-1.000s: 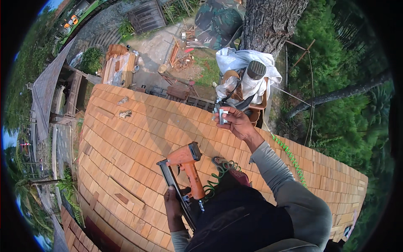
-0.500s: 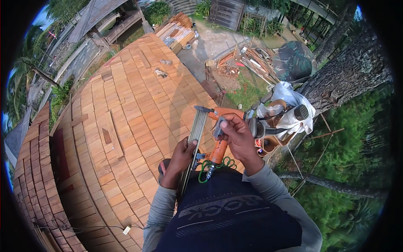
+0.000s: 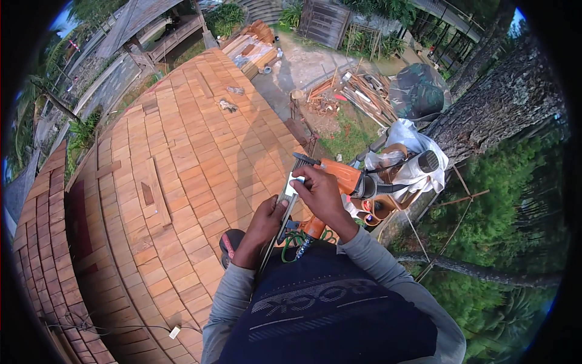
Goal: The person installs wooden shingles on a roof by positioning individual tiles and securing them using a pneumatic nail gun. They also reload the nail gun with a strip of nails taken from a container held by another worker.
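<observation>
An orange nail gun (image 3: 341, 176) rests in front of my body, its long metal magazine slanting down toward me. My left hand (image 3: 265, 221) is wrapped around the magazine, thumb along its side. In my right hand (image 3: 323, 195), a short shiny strip of fasteners (image 3: 293, 184) is pinched between thumb and fingers. That strip lies against the upper part of the magazine; whether it sits inside cannot be made out. A coiled green air hose (image 3: 288, 250) hangs by the metal fitting at the gun's lower end. My right hand hides part of the gun body.
Wooden shingles (image 3: 194, 145) cover the curved roof under me, with a pair of gloves (image 3: 228, 105) farther up. To the right are a white plastic sheet (image 3: 397, 134), brown pouches (image 3: 381, 207) and a thick tree trunk (image 3: 497, 115). Scrap wood (image 3: 370, 97) lies on the ground beyond the edge.
My right hand has moved left and brought the fastener strip from above the gun to the magazine. My left hand still grips the magazine. The view has shifted slightly.
</observation>
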